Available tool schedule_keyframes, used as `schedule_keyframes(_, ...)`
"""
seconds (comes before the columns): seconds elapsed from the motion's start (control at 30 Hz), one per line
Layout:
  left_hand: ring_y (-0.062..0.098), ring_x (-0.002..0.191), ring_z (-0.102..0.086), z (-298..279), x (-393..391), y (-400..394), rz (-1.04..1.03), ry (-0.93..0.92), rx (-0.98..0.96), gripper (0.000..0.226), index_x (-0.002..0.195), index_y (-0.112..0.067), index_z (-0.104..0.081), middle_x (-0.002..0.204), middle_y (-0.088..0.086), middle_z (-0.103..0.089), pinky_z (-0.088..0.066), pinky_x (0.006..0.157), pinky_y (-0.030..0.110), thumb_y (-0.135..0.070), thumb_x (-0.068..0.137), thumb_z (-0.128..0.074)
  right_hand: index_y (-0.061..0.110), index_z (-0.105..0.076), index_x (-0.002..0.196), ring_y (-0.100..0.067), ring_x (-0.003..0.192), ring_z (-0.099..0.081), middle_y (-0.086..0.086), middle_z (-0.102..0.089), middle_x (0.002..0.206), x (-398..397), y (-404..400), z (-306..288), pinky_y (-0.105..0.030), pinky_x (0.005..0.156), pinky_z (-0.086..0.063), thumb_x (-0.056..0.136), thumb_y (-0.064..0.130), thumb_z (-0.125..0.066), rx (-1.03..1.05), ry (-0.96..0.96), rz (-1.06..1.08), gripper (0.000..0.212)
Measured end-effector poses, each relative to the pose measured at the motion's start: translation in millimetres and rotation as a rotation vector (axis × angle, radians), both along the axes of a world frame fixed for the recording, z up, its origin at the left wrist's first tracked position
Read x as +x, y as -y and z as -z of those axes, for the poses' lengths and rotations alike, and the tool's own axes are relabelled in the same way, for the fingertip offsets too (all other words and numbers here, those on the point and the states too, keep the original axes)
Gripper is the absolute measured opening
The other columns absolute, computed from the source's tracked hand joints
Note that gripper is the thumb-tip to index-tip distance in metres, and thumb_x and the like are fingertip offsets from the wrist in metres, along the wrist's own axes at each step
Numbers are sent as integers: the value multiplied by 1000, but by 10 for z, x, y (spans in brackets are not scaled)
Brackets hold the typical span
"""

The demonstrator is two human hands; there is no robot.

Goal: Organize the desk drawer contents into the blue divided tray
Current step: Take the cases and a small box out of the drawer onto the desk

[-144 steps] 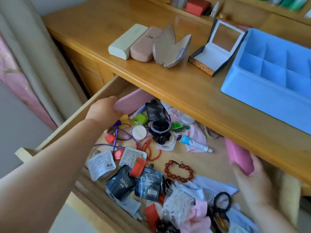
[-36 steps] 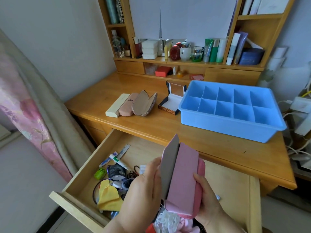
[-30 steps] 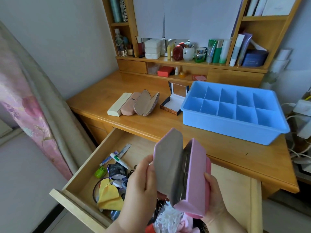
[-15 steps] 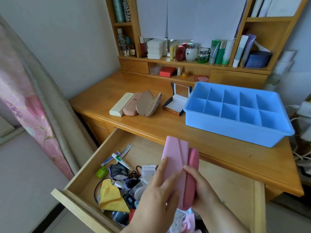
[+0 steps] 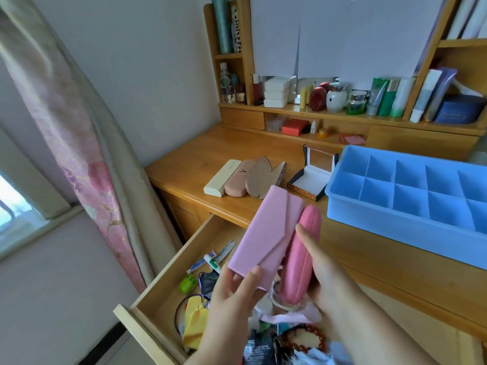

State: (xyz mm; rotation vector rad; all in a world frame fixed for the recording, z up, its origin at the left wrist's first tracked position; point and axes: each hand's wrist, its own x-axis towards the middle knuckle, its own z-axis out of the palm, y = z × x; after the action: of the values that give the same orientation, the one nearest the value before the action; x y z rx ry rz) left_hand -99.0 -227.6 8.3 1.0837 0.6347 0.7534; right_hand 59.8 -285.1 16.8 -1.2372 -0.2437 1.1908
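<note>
Over an open drawer (image 5: 163, 293), the left hand (image 5: 232, 299) grips the lower end of a light pink folding case (image 5: 266, 233). The right hand (image 5: 324, 275) grasps a darker pink case (image 5: 303, 254) touching it. The blue divided tray (image 5: 395, 227) sits empty on the desk (image 5: 200, 159), beyond the right hand.

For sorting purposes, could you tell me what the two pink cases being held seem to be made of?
The flat light pink folding case in the left hand looks like matte faux leather, with crisp creases. The rounded darker pink case in the right hand looks like smooth hard-shell leatherette, possibly plastic.
</note>
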Motion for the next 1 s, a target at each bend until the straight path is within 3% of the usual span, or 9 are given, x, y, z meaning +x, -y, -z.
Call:
schedule_keyframes(0.1,18,96,-68,-49,-88,-356,-143,-79,121,53,115,-33,-62,104,3,-71,-51,77,29,-41,65,-77,17,-63,105,-28,78,-72,-11,-74,89,135,-106,-39,-41,75,-54,39,76,-72,-96,81,31,89)
schedule_keyframes(0.3,-3,76,-63,-232,-116,-1749,-454,-330,468,41,107,-46,-60,89,-12,-68,-47,59,10,-15,80,-68,27,-52,123,-24,93,-64,-5,-67,104,606,-415,-11,-36,69,-51,74,24,-74,-96,250,70,54)
schedule_keyframes(0.5,4,70,-53,-6,340,-3051,-498,-621,525,37,121,-25,-51,98,2,-61,-38,54,16,-23,86,-62,38,-62,106,-24,84,-71,-4,-74,91,735,-749,-4,-36,67,-56,43,53,-79,-26,346,-71,66)
schedule_keyframes(0.6,3,72,-51,148,586,-3299,-399,-774,579,49,131,-24,-45,93,-9,-54,-37,53,17,-32,86,-63,44,-65,101,-26,82,-72,-6,-73,91,709,-843,-11,-31,61,-56,42,52,-87,66,298,-134,64)
schedule_keyframes(0.7,16,108,-52,175,750,-3352,-283,-851,560,72,143,-24,-30,135,3,-46,-48,84,29,-37,83,-68,51,-64,101,-21,80,-72,2,-73,91,655,-957,-29,-27,60,-55,43,60,-83,83,291,-111,62)
schedule_keyframes(0.77,22,131,-36,100,787,-3199,-433,-779,588,80,147,-21,-21,150,4,-24,-35,104,32,-33,83,-67,46,-63,106,-17,78,-72,2,-74,90,637,-1042,-14,-26,59,-54,46,67,-79,73,258,-70,65)
schedule_keyframes(0.87,10,102,-51,-19,778,-2568,-614,-462,847,52,133,-27,-36,129,1,-38,-40,84,10,-28,86,-58,37,-63,104,-17,77,-72,1,-75,89,530,-1194,-27,-29,60,-54,46,60,-75,94,156,-2,64)
schedule_keyframes(0.93,8,81,-55,-44,762,-2047,-392,-236,897,39,122,-40,-38,118,0,-46,-44,71,12,-38,86,-55,30,-63,107,-17,80,-72,0,-75,91,424,-1313,-63,-31,63,-55,42,49,-81,178,110,60,70)
schedule_keyframes(1.0,8,85,-61,-56,747,-1602,-125,-159,895,46,125,-46,-37,124,-7,-48,-51,74,20,-47,84,-56,21,-61,111,-22,83,-72,-5,-74,93,324,-1428,-81,-38,67,-56,41,45,-83,210,105,102,77)
